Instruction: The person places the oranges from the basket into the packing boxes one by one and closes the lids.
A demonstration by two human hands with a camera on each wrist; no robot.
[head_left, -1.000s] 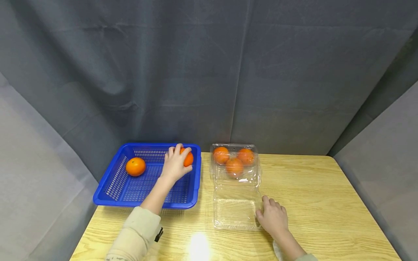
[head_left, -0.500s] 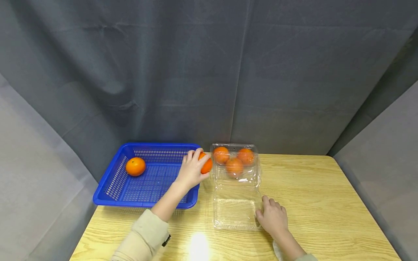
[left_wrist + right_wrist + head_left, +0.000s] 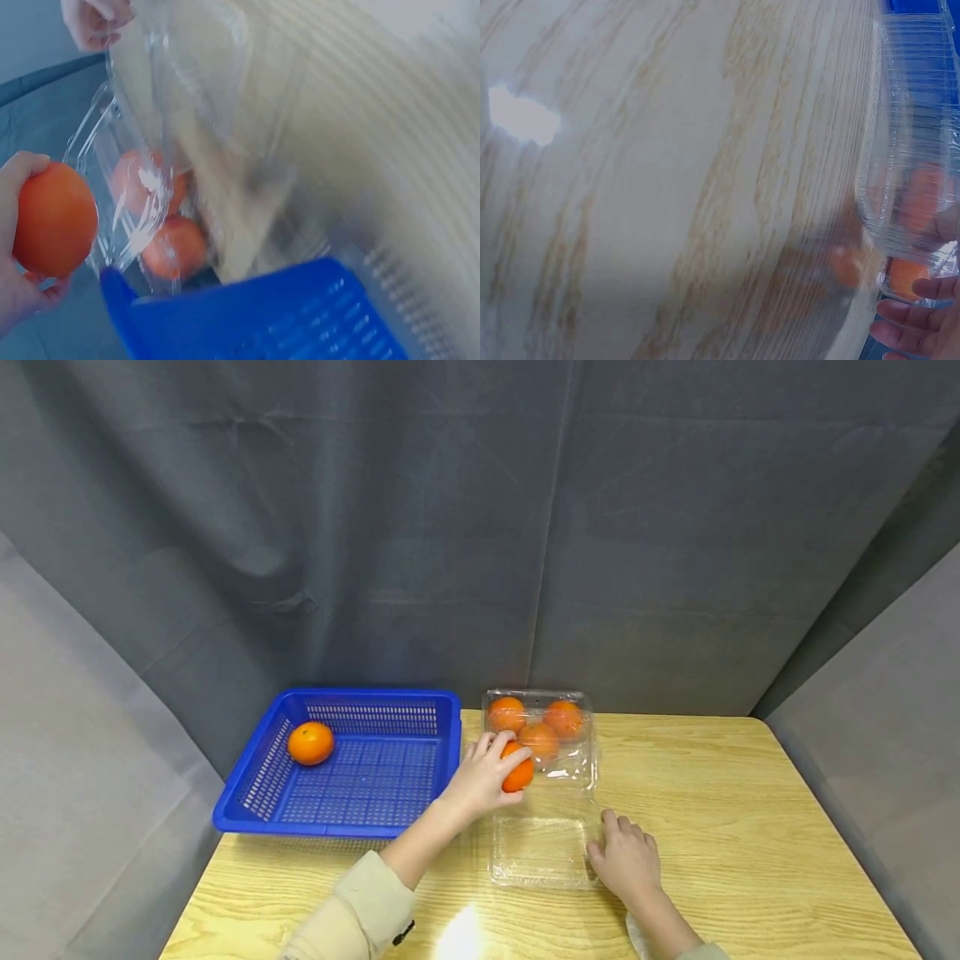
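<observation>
Blue basket (image 3: 255,793) at 9 o'clock on the worktop (image 3: 750,827), one orange (image 3: 311,742) inside. At 3 o'clock of it, left hand (image 3: 483,774) curled round a second orange (image 3: 520,774) — held over the near-left edge of the clear box (image 3: 542,852). Three oranges (image 3: 562,718) in the box's far half. At 4 o'clock, right hand (image 3: 628,860) — fingers relaxed, resting on the open lid's right edge.

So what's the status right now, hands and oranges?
Left hand grips an orange over the open clear box. Right hand rests on the box's near edge. Three oranges boxed, one in the blue basket. Nothing blocking.
</observation>
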